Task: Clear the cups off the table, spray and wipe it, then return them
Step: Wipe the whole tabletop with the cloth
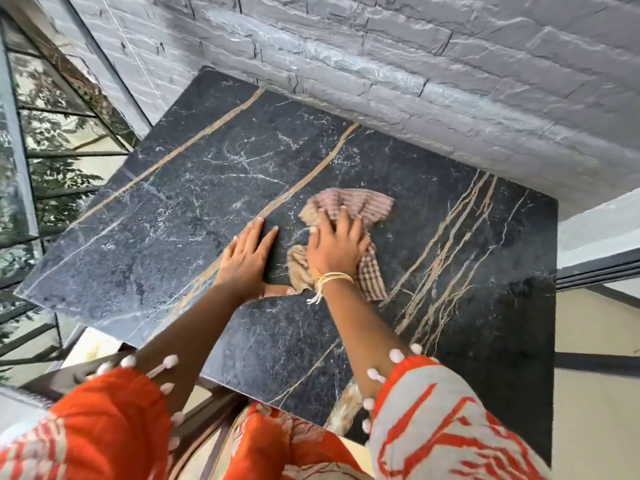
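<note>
Item 1, left: dark marble-patterned table [145, 216] with tan veins, set against a grey stone-brick wall [450, 64]; I see no cups on it.

Item 2: left hand [244, 259], flat on the table, fingers [256, 233] straight, lightly spread, holding nothing.

Item 3: right hand [337, 249], just right of it, fingers spread, pressing down on the cloth.

Item 4: beige-and-brown checked cloth [363, 206], crumpled, long axis running away from me, mostly beyond the right fingers. I judge wiping underway; unwiped table lies rightward.

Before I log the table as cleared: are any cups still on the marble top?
No: the table holds only the checked cloth under the right hand and the flat left hand.
</note>
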`<action>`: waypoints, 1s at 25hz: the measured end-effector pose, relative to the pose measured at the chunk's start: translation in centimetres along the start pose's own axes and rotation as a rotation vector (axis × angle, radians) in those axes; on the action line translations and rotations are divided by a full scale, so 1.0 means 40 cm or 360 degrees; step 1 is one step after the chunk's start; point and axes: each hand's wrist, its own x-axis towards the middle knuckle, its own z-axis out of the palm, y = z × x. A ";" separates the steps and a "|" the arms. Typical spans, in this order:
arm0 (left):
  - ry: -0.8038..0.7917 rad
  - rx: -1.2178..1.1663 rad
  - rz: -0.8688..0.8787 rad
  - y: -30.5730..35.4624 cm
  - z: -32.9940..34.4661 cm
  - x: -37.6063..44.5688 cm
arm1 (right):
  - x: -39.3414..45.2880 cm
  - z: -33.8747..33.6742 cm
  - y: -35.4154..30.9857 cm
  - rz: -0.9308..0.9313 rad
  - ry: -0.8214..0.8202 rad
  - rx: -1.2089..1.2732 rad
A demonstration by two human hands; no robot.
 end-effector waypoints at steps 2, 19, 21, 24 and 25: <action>0.0086 -0.0120 -0.0112 -0.062 -0.002 -0.048 | -0.021 0.015 -0.079 -0.0472 -0.0073 -0.0012; 0.0246 -0.0153 -0.0557 -0.417 -0.080 -0.124 | 0.011 0.049 -0.171 0.0568 0.0172 0.0061; 0.0240 -0.0137 -0.0565 -0.415 -0.079 -0.124 | 0.034 0.075 -0.306 0.0386 0.0096 0.0014; 0.0200 -0.0081 -0.0578 -0.426 -0.076 -0.125 | 0.033 0.118 -0.525 -0.0349 -0.0036 -0.0064; 0.0187 -0.0053 -0.0584 -0.429 -0.074 -0.127 | 0.024 0.127 -0.586 -0.0688 -0.0094 -0.0053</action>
